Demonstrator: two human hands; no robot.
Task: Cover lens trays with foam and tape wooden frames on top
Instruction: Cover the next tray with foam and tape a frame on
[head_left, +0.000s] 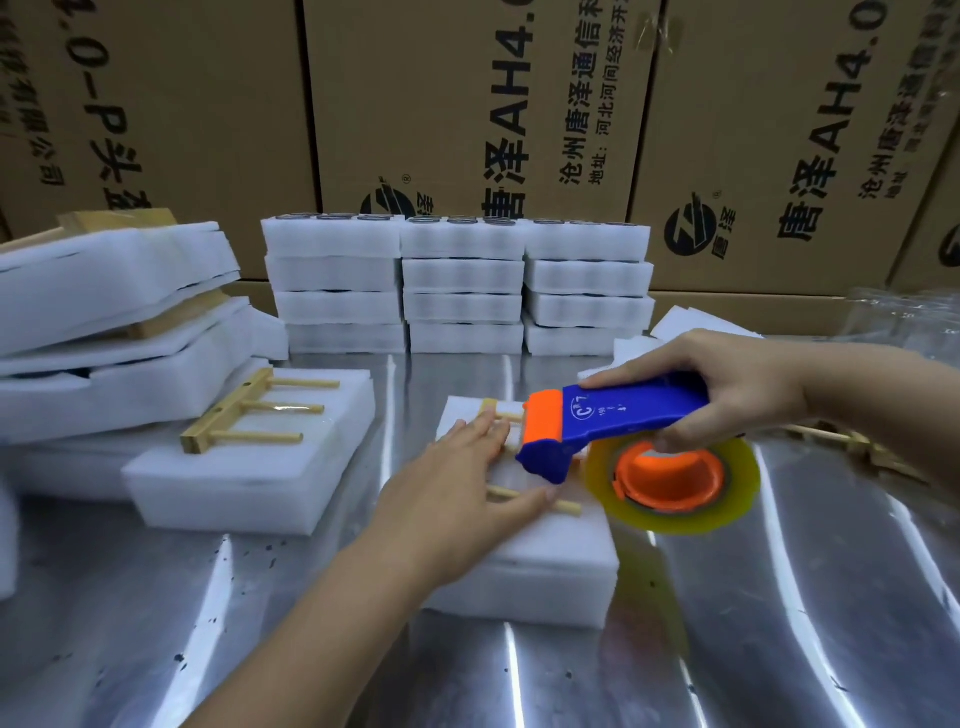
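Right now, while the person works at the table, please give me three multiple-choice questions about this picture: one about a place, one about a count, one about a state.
1. Where does the left hand rest?
A. On the cardboard boxes
B. On the wooden frame atop the near foam block
C. On the tape roll

2. How many rods stick out of the second wooden frame, on the left foam block?
A. Two
B. Three
C. Five

3. What is the right hand doing?
A. Hanging idle
B. Pressing flat on the table
C. Gripping the blue tape dispenser

Answers:
1 B: its straight fingers lie across the frame's rods.
2 B: three rods show side by side.
3 C: its fingers curl round the blue handle.
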